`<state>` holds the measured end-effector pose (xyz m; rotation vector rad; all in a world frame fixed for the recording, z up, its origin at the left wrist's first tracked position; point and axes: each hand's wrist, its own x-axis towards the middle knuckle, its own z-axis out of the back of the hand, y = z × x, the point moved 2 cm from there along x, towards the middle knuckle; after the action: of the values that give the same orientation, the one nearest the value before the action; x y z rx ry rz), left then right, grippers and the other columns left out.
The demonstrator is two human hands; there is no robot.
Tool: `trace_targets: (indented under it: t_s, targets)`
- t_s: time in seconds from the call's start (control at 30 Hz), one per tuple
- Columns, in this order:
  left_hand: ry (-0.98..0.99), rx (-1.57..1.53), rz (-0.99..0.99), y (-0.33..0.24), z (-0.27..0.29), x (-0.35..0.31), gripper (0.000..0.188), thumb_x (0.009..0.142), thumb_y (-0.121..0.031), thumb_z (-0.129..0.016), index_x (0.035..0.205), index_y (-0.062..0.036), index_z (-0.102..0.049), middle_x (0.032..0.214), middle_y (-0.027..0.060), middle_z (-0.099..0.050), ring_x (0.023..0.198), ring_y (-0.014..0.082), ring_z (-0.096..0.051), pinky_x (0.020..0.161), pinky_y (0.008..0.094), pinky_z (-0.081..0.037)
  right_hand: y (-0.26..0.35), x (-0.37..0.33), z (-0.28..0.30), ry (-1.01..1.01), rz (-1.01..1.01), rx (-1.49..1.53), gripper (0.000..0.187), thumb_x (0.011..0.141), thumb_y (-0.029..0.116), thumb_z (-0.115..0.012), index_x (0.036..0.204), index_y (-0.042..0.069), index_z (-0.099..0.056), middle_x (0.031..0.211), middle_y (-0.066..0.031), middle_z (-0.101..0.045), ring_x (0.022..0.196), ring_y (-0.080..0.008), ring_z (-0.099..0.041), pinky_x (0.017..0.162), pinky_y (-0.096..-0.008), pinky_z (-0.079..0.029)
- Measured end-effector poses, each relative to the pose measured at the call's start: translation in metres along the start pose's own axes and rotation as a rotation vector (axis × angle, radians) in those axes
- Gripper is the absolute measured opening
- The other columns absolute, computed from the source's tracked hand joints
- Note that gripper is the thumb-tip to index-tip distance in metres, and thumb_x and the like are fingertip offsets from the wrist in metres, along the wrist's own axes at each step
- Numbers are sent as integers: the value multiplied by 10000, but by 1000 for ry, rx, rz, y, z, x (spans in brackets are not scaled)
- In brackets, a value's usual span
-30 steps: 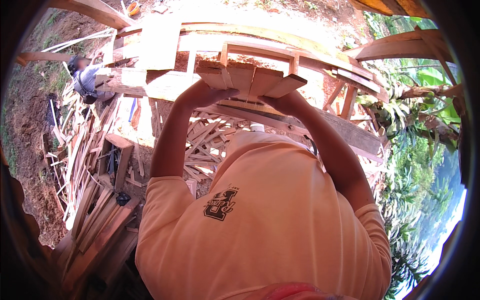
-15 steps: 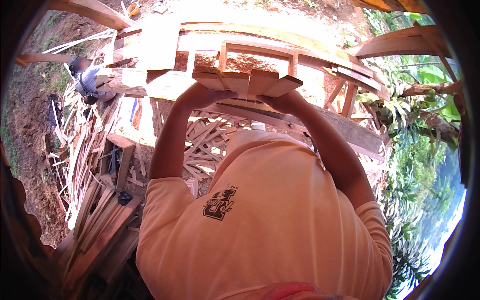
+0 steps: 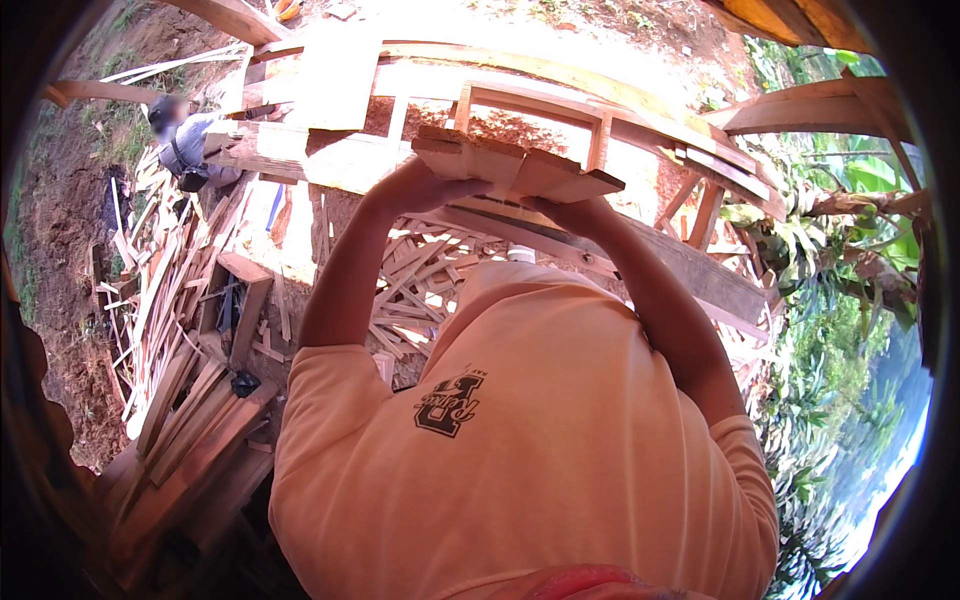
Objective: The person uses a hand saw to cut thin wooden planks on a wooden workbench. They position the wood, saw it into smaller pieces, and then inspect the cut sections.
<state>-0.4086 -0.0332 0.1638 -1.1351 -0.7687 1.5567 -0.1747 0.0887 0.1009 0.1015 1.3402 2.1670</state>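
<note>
Holding a short stack of wooden pieces (image 3: 515, 165) up at arm's length, the person has the left hand (image 3: 420, 188) under the near-left end and the right hand (image 3: 575, 212) under the right end. The left hand's fingers wrap the lower edge, clamped on the wood; the right hand's fingers sit mostly hidden beneath the stack, so I'd say they grip it too, though the view is poor there. The stack hangs in the air just in front of a wooden frame (image 3: 530, 110), tilted slightly down to the right. Far below lies a scatter of offcut boards (image 3: 190, 300), and another person (image 3: 185, 150) crouches off to the left among them. The risk, as I judge it: the pieces are loose on each other, so a further tilt could slide the top one off and drop it down into the scrap pile. The footing looks high and cluttered.
</note>
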Motion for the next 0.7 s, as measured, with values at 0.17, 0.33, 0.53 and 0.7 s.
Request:
trace_targets:
  t_s: [0.17,0.33,0.53,0.7]
  targets:
    - [-111,-103,-82,2,-1,0,421,802,-193,-901,1136,-6,-726,1030,91,-778,900,141,-739,815,308,-593,-2,1,0,8,26,-53,323,938,384,-751,1073,91,-738,1030,-135,-703,973,-290,-684,840,-405,-540]
    - [-155,69,-32,8,1,-1,503,772,-160,-911,1213,-30,-708,1112,72,-751,1020,175,-701,895,352,-566,8,0,2,15,60,-185,359,972,424,-691,1127,105,-745,1034,-149,-705,969,-315,-684,832,-417,-539]
    - [-206,19,-107,-7,2,-8,465,758,-163,-927,1140,-7,-712,1010,104,-772,928,189,-741,825,344,-597,8,-2,2,3,19,-106,374,941,292,-766,1206,39,-691,1123,-134,-738,1039,-283,-700,883,-407,-551]
    - [-157,-3,-90,-14,5,-12,354,794,-178,-895,1072,-31,-733,997,79,-753,927,189,-706,841,352,-561,9,-2,5,57,57,-126,360,947,282,-761,1198,33,-691,1125,-139,-735,1051,-286,-697,898,-406,-550]
